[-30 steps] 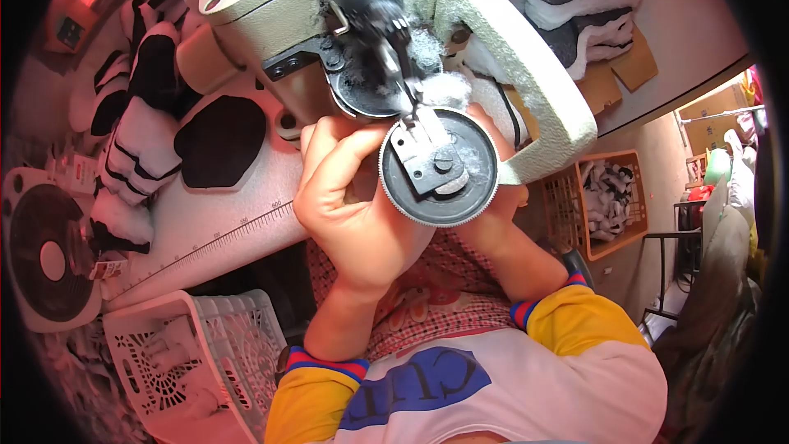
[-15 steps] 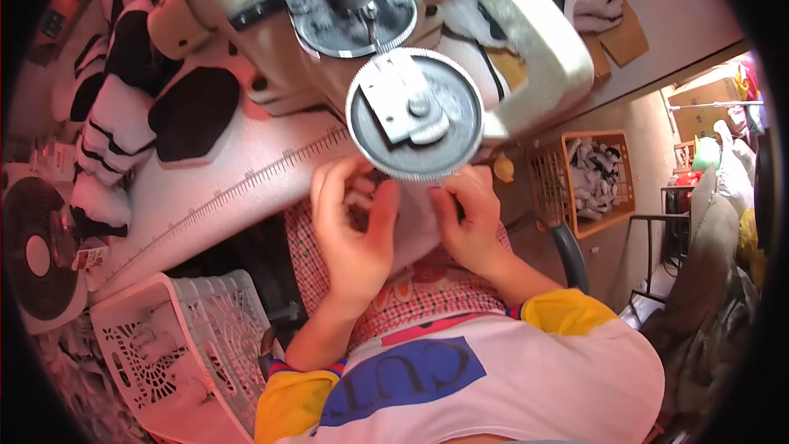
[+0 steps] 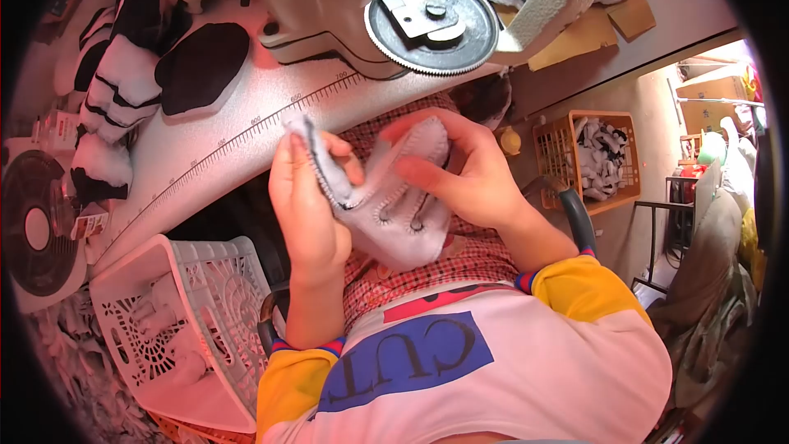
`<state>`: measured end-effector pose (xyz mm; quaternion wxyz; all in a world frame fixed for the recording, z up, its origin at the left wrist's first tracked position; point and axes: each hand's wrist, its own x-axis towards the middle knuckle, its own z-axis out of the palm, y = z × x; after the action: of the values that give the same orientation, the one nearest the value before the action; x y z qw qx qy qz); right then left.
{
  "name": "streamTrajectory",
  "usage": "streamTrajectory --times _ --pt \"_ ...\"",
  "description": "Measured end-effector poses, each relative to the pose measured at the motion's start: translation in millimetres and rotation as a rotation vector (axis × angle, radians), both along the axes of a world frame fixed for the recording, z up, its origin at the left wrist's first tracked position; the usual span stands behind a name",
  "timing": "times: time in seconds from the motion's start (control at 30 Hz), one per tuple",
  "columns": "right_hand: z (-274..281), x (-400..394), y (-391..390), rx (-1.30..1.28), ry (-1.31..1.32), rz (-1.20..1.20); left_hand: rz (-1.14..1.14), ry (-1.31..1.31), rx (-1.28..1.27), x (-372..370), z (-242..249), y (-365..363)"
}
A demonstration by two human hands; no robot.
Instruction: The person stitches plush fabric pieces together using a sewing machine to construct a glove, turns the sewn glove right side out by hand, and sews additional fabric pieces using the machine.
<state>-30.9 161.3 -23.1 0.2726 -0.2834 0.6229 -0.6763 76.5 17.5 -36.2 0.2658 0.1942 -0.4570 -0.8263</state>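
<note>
A pale fabric piece [image 3: 403, 234] with dark stitched seams and small dark stitched marks hangs above the lap, between both hands. My left hand [image 3: 308, 197] is closed on its left flap, thumb and fingers around the edge. My right hand [image 3: 464, 168] grips its upper right part, with the thumb lying across the cloth. Just beyond the hands is a sewing machine [image 3: 316, 20] with a toothed metal disc [image 3: 431, 23] at its front. Some fingertips are hidden behind the fabric.
A white table [image 3: 197, 168] with a printed ruler edge holds black and white plush pieces [image 3: 201, 66]. At lower left stand a white crate [image 3: 177, 333] and a fan [image 3: 41, 230]. An orange crate [image 3: 588, 164] of fabric pieces sits on the floor at right.
Both hands have come away from the machine's disc, holding the fabric higher and more in the open. The stitched seams now show. The camera view has shifted, so the machine appears farther up.
</note>
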Motion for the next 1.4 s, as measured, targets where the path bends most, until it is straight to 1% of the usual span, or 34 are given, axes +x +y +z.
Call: streamTrajectory --times 0.03,0.07,0.1,0.13,0.17,0.23,0.27,0.3,0.37,0.4,0.47,0.5,0.57,0.6,0.67,0.7,0.77,0.8,0.87,0.9,0.97,1.0,1.03,1.1,1.13,1.17,1.23,1.27,1.3,1.33,1.37,1.4 --pt "7.0 1.3 0.1 0.063 -0.195 0.154 -0.002 -0.006 -0.001 -0.5 1.2 2.5" --pt "8.5 4.8 -4.9 0.038 -0.069 0.062 0.031 -0.019 -0.078 -3.1 5.6 8.1" --pt "11.4 5.5 -6.9 0.036 -0.072 0.062 0.064 -0.032 -0.155 -4.3 9.1 11.6" --pt "14.8 4.7 -8.9 0.042 0.020 0.049 0.068 -0.077 -0.286 -2.0 10.8 12.6" --pt "16.9 3.9 -10.8 0.048 0.114 0.035 0.067 -0.079 -0.287 -1.4 9.2 12.1" --pt "17.9 2.3 -14.0 0.023 0.156 0.033 0.060 0.017 -0.550 -0.6 4.4 11.4" --pt "17.9 2.5 -15.2 -0.001 0.201 0.030 0.080 0.022 -0.492 0.7 5.8 13.8" --pt "17.7 3.4 -16.3 -0.001 0.200 0.032 0.081 0.020 -0.493 2.3 9.3 14.8" --pt "17.3 4.5 -18.6 -0.047 0.142 0.000 0.021 -0.073 -0.465 4.5 16.1 15.2" --pt "17.1 4.3 -19.0 -0.048 0.141 0.001 0.021 -0.074 -0.467 4.1 14.9 14.1" --pt "16.7 3.3 -20.0 -0.076 0.181 0.031 0.011 0.024 -0.447 3.1 11.6 10.4" --pt "15.8 2.6 -21.0 -0.077 0.180 0.031 0.011 0.023 -0.448 3.7 12.4 8.7" --pt "13.5 1.1 -22.8 -0.172 0.340 0.008 -0.033 0.015 -0.444 5.2 14.7 6.0" --pt "15.8 0.9 -20.7 -0.172 0.340 0.009 -0.033 0.014 -0.444 5.3 15.2 6.0" --pt "23.8 -2.0 -12.0 -0.061 0.233 -0.010 0.068 -0.007 -0.329 5.3 15.8 5.9" --pt "25.2 -5.2 -8.5 -0.062 0.234 -0.008 0.070 -0.007 -0.329 5.8 14.2 4.2" --pt "27.1 -11.4 -3.2 0.260 0.314 0.051 0.095 0.018 -0.425 6.9 9.9 -0.5" --pt "26.1 -12.2 -3.6 0.261 0.316 0.050 0.095 0.020 -0.423 6.7 9.7 -1.2" --pt "23.0 -12.5 -4.9 0.210 0.006 0.125 0.151 0.026 -0.414 6.3 9.5 -2.0" --pt "22.8 -12.9 -5.4 0.210 0.006 0.126 0.151 0.025 -0.414 4.0 9.8 -0.5" --pt "22.0 -13.9 -7.3 0.017 -0.079 0.153 0.508 -0.011 -0.299 -3.2 10.1 2.4" --pt "21.5 -13.0 -9.2 0.016 -0.079 0.156 0.601 -0.038 -0.350 -4.3 5.4 -1.4" --pt "20.8 -10.5 -12.4 -0.031 -0.087 0.139 0.604 -0.038 -0.351 -5.8 1.7 -4.1" --pt "16.7 -5.3 -19.9 -0.078 -0.094 0.125 1.099 -0.148 -1.332 -8.0 -5.0 -8.8" --pt "11.6 -2.8 -24.8 -0.135 -0.015 0.089 1.164 -0.281 -1.683 3.9 -8.5 -7.2" --pt "7.5 -2.0 -27.9 -0.192 0.064 0.051 1.004 -0.039 -1.743 4.8 -10.9 -2.9" --pt "3.7 -2.4 -29.8 -0.207 0.084 0.048 0.489 -0.219 -1.761 2.5 12.1 15.2" --pt "2.8 -3.2 -30.8 -0.229 0.133 0.021 0.494 -0.220 -1.761 -3.2 8.0 15.8" --pt "2.9 -4.3 -31.6 -0.252 0.183 -0.006 0.514 -0.167 -1.635 -11.3 0.3 14.2" --pt "4.2 -6.2 -31.6 -0.218 0.166 -0.012 0.533 -0.111 -1.508 -17.8 -4.5 11.8" --pt "2.7 -8.2 -33.3 -0.221 0.174 -0.013 0.538 -0.104 -1.509 -19.4 -5.6 9.2" --pt "-0.7 -9.6 -34.7 -0.256 0.088 -0.011 0.532 -0.069 -1.519 -18.2 -6.2 6.4"
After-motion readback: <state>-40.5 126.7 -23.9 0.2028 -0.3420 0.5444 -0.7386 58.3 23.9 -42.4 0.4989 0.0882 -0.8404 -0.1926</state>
